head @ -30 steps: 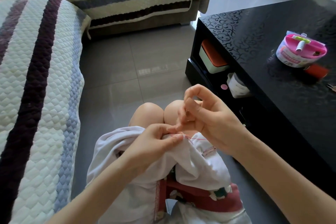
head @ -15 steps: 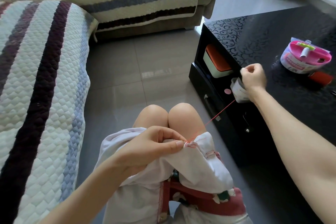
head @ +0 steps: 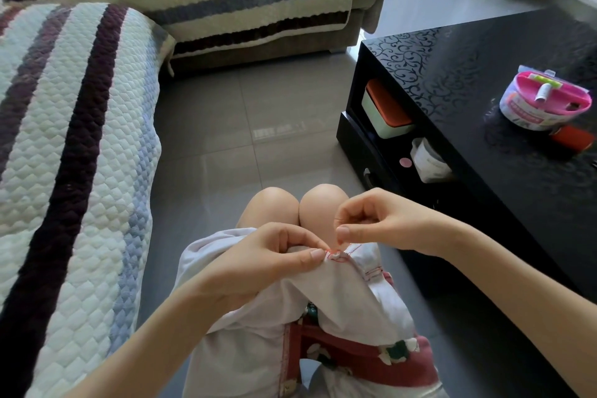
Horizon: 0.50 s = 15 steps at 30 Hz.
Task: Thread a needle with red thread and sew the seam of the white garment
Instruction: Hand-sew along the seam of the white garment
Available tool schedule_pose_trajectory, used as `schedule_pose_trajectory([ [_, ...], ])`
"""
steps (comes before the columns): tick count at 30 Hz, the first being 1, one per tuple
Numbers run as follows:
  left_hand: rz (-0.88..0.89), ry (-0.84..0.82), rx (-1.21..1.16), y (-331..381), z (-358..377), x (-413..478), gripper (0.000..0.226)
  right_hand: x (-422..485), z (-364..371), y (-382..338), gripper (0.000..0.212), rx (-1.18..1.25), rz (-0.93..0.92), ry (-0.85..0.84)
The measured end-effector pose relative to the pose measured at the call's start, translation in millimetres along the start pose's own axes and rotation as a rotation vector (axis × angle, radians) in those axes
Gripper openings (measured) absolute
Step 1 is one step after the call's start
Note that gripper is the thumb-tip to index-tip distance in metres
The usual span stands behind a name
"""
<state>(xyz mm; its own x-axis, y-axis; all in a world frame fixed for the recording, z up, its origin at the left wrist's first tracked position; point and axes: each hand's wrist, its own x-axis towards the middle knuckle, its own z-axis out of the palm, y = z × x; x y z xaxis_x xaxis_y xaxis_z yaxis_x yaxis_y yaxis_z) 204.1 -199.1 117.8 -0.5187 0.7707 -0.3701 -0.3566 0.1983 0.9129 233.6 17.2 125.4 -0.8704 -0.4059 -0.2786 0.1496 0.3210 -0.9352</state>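
My left hand (head: 258,265) holds the garment (head: 342,297) on my lap, thumb and forefinger closed on the seam (head: 354,247) beside the red thread (head: 334,255). My right hand (head: 378,226) hangs just above, fingertips pinched, I judge on the needle, which is too fine to see. I should keep the fold taut and enter close to the last stitch.

Crumpled white garment (head: 336,297) bunched just behind the bare knees (head: 323,203), its folded seam edge lifted uppermost, with red thread (head: 336,254) in small uneven stitches along that edge and one short strand rising from it
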Motion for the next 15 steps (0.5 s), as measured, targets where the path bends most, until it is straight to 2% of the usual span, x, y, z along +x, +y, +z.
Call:
schedule_pose_trajectory([
  [2, 0.001, 0.003, 0.006, 1.0, 1.1, -0.9, 0.008, 0.0, -2.2, 1.0, 0.011, 0.001, -0.004, 0.003],
  [5, -0.004, 0.015, 0.016, 2.1, 1.9, -0.8, 0.012, 0.7, -1.0, 0.3, 0.022, -0.034, 0.005, -0.042],
  [8, -0.011, 0.008, 0.038, 3.9, 2.0, -0.4, 0.016, 1.5, 1.8, -0.7, 0.015, -0.050, 0.014, -0.084],
  [15, -0.025, 0.004, 0.051, 5.5, 2.4, -0.5, 0.009, 6.0, -3.5, 3.9, 0.014, -0.075, -0.010, 0.010],
])
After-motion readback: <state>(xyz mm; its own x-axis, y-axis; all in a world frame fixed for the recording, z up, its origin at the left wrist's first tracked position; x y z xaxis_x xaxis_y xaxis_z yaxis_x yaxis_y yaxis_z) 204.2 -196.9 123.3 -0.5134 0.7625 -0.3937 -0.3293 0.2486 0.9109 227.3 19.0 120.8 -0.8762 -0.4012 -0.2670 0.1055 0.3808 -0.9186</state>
